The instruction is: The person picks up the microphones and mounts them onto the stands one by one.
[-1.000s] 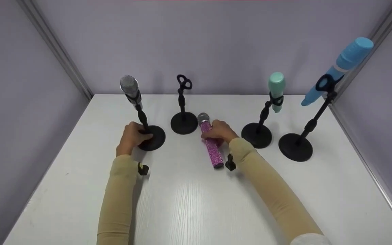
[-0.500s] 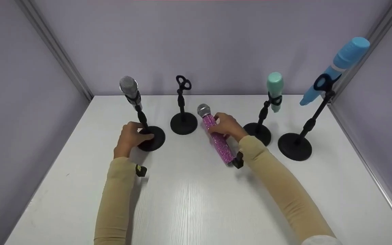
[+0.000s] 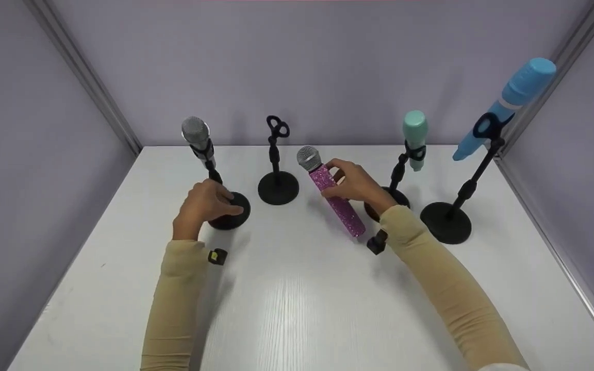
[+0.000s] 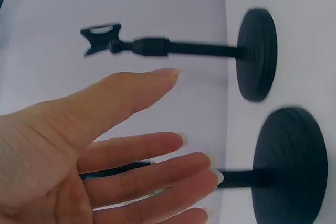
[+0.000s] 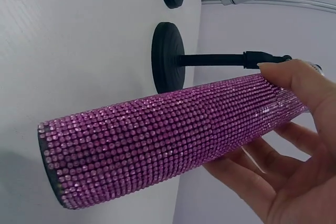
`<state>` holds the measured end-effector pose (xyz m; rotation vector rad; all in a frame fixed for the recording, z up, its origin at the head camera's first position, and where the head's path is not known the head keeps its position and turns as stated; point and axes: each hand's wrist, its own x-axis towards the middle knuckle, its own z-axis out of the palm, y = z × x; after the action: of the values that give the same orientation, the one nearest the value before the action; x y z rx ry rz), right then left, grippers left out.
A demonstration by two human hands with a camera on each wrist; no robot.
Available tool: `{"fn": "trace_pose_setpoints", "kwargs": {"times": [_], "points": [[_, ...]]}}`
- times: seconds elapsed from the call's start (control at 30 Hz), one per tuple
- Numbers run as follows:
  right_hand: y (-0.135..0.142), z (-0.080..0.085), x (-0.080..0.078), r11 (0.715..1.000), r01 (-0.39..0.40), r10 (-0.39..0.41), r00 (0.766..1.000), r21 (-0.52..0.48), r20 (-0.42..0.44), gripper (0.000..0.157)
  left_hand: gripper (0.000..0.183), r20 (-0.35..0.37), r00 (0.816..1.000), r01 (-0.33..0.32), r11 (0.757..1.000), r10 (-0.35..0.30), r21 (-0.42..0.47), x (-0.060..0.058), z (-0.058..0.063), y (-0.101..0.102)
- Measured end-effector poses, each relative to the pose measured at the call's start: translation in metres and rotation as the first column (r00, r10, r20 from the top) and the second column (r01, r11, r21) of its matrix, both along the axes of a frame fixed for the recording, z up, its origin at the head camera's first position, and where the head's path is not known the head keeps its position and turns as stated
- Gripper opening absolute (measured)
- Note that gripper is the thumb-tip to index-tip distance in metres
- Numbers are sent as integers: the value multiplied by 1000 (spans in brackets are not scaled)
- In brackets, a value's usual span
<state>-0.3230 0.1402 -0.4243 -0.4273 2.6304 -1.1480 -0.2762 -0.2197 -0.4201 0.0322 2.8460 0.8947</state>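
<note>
My right hand [image 3: 352, 181] pinches a pink glittery microphone [image 3: 345, 212] by its upper handle, silver mesh head pointing back and left. The right wrist view shows the studded handle [image 5: 147, 140] tilted above the white table, thumb on one side and fingers on the other. My left hand [image 3: 205, 203] is by the round black base [image 3: 235, 219] of the stand that carries a silver microphone [image 3: 195, 132]. In the left wrist view, that hand's fingers [image 4: 152, 174] are extended, apart from the bases. Between the hands, farther back, stands a black microphone stand [image 3: 278, 187] with a bare clip.
To the right, a mint-green microphone [image 3: 415, 135] sits in a stand whose base is partly behind my right hand. A taller stand [image 3: 449, 220] at far right holds a blue microphone [image 3: 526, 85]. Grey walls [image 3: 328, 67] enclose the white table [image 3: 281, 288].
My right hand has raised the pink microphone off the table, moving it back and tilting it. My left hand has let go of the silver microphone's stand and lifted slightly.
</note>
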Motion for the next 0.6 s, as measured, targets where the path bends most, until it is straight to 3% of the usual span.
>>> {"fn": "trace_pose_setpoints", "kwargs": {"times": [0.13,0.3,0.6], "points": [[4,0,4,999,-31,28,997,-42,-78,65,53,-16,998,67,998,-67,20,-2,-1,20],[6,-1,9,997,-51,44,994,-65,-104,66,60,-52,995,88,996,-87,29,-11,-6,39],[10,3,18,996,-72,64,988,-58,-140,64,66,-66,996,68,996,-64,56,-47,-21,56]]}}
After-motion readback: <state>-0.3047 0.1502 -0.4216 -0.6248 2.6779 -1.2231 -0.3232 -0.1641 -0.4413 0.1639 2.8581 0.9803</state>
